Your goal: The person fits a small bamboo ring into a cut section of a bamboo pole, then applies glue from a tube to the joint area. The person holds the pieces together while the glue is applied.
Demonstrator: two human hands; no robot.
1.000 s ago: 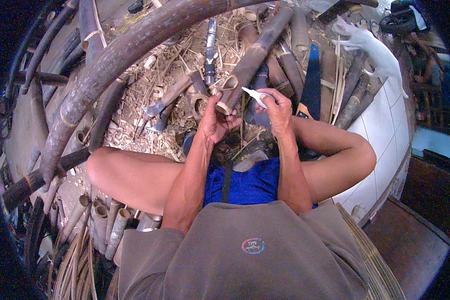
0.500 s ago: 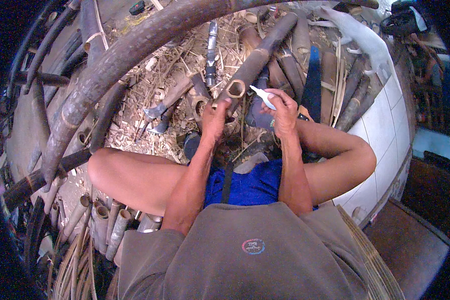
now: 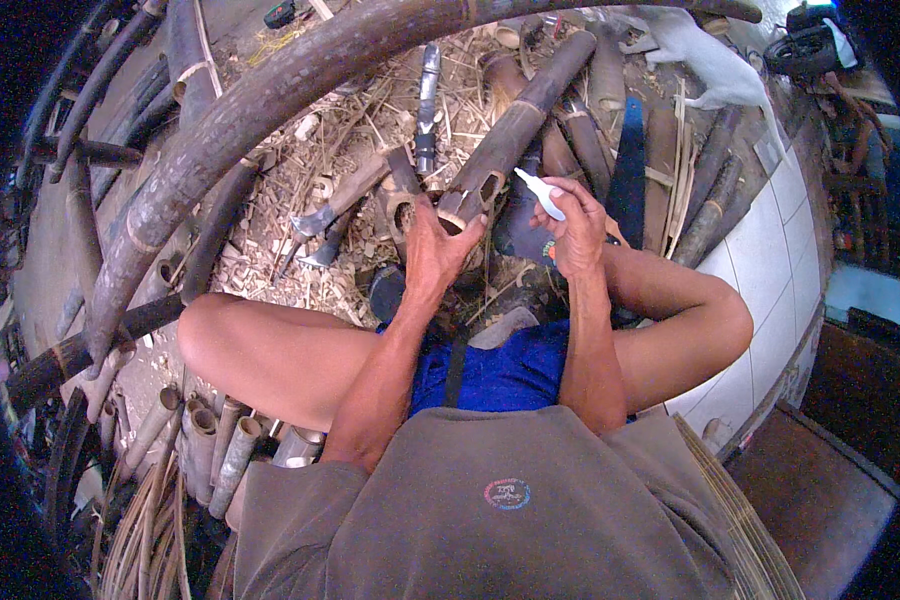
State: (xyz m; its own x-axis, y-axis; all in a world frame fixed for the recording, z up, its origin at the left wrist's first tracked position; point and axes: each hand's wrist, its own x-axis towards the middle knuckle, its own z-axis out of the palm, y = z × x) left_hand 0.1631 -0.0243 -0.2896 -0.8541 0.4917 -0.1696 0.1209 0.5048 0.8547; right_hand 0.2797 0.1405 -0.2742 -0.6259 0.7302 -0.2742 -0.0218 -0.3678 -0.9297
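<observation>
My left hand [image 3: 438,248] is closed round the near end of a dark bamboo tube [image 3: 515,125], which slants away toward the far right. A cut hole shows in the tube's wall, on its right side just beyond my thumb. My right hand [image 3: 580,232] grips a small white squeeze bottle [image 3: 543,194] with a narrow nozzle, pointing up and left. The nozzle tip is close to the hole but apart from the tube. Left of my left hand lies an axe-like tool [image 3: 317,220] with a wooden handle.
Wood shavings [image 3: 270,245] cover the ground. A long, thick bamboo pole [image 3: 185,185] arches across the left and far side. A dark saw blade [image 3: 629,155] lies at right, near several bamboo pieces. A white cat [image 3: 720,75] lies by the white tiles [image 3: 760,260]. Cut tubes [image 3: 202,430] stand at lower left.
My left hand has turned the bamboo tube, so its hole faces more to the right. The bottle and my right hand have shifted slightly right. The cat has moved its legs and head.
</observation>
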